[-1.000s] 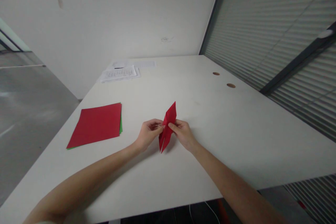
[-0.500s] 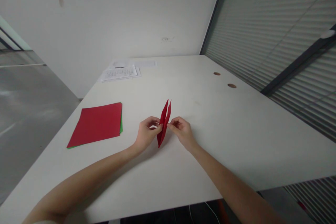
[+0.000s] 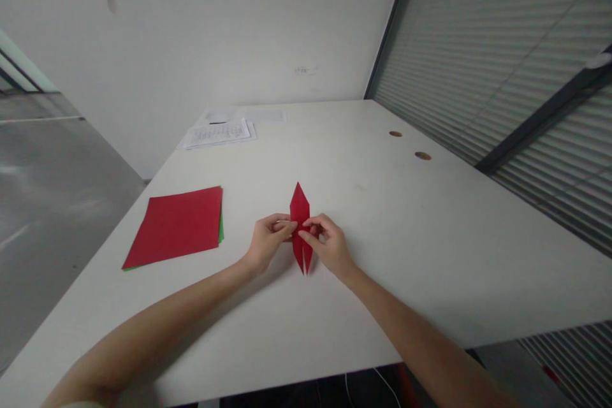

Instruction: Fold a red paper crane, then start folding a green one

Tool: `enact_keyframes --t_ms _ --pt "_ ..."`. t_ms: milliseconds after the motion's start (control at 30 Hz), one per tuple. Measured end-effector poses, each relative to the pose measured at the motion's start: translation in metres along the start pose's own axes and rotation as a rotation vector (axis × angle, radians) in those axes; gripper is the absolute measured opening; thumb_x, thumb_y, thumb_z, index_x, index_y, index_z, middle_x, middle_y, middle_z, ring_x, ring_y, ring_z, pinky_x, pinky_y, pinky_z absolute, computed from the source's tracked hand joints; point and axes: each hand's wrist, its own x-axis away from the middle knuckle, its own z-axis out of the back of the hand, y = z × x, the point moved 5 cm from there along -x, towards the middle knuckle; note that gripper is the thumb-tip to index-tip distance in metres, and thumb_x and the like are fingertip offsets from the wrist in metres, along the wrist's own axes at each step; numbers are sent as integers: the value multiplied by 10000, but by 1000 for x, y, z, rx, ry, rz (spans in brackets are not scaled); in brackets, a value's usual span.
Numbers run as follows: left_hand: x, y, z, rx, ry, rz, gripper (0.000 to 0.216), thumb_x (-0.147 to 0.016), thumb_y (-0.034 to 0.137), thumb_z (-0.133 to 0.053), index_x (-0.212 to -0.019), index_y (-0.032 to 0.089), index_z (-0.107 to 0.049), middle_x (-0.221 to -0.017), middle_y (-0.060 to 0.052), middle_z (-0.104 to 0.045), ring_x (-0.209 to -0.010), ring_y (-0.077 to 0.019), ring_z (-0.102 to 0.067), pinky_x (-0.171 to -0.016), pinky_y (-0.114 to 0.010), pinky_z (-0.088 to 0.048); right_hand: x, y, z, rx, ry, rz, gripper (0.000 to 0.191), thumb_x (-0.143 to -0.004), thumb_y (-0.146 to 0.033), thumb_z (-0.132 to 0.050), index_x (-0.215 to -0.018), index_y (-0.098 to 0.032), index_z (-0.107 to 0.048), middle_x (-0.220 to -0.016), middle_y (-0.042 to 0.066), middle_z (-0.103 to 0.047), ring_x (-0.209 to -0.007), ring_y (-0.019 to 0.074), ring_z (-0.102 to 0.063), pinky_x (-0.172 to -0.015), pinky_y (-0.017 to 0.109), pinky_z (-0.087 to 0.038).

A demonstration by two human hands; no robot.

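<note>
A folded piece of red origami paper (image 3: 299, 204) is held up between my hands, a little above the table. It is long and diamond-shaped, with one point at the top and two narrow points split by a slit at the bottom. My left hand (image 3: 270, 239) pinches its left edge between thumb and fingers. On the other side, my right hand (image 3: 329, 243) grips the right edge, its thumb lying across the front of the paper. The fingers behind the paper are partly hidden.
To the left lies a stack of square paper, a red sheet (image 3: 179, 226) on top and green sheets (image 3: 220, 229) showing beneath. Printed papers (image 3: 220, 132) rest at the table's far left. Two round holes (image 3: 423, 156) pierce the white table (image 3: 430, 255) near the blinds (image 3: 478, 76).
The folded paper has turned from edge-on, with its layers apart, to show a broad flat face. My right thumb has moved left onto its front.
</note>
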Motion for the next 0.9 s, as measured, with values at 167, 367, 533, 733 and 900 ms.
enact_keyframes --t_ms 167,367,533,733,900 --pt "-4 1 4 45 27 -6 394 -617 392 -823 -853 107 -689 -706 -51 -719 -622 -141 -644 -624 -274 -526 -5 14 1 -223 2 -238 409 -693 -416 -736 -1017 -213 -590 -696 -23 -592 -608 123 -550 -560 250 -445" --pt "-3 1 1 27 -8 -15 373 -639 374 -813 -875 117 -678 -715 -48 -720 -634 -147 -654 -596 -255 -515 -5 17 -2 -283 -76 -399 344 -637 -496 -754 -696 -171 -657 -634 17 -657 -561 128 -571 -557 273 -478" --pt "-3 1 -3 25 -67 -7 415 -633 336 -825 -945 117 -659 -789 -70 -735 -685 -166 -680 -625 -265 -531 -5 12 0 -301 -31 -400 337 -610 -496 -773 -678 -182 -671 -608 13 -661 -551 142 -584 -554 291 -502" --pt "-4 1 -1 59 -79 -11 398 -632 309 -824 -937 114 -661 -770 -65 -737 -667 -168 -683 -634 -280 -547 -6 12 0 -305 -9 -396 333 -603 -488 -779 -661 -178 -672 -602 11 -657 -545 134 -579 -563 291 -509" --pt "-5 0 -1 66 -73 -20 380 -623 298 -828 -919 123 -667 -746 -54 -734 -637 -155 -674 -608 -265 -542 -6 11 0 -304 -12 -389 327 -612 -484 -775 -662 -178 -672 -610 10 -658 -550 130 -575 -574 287 -505"
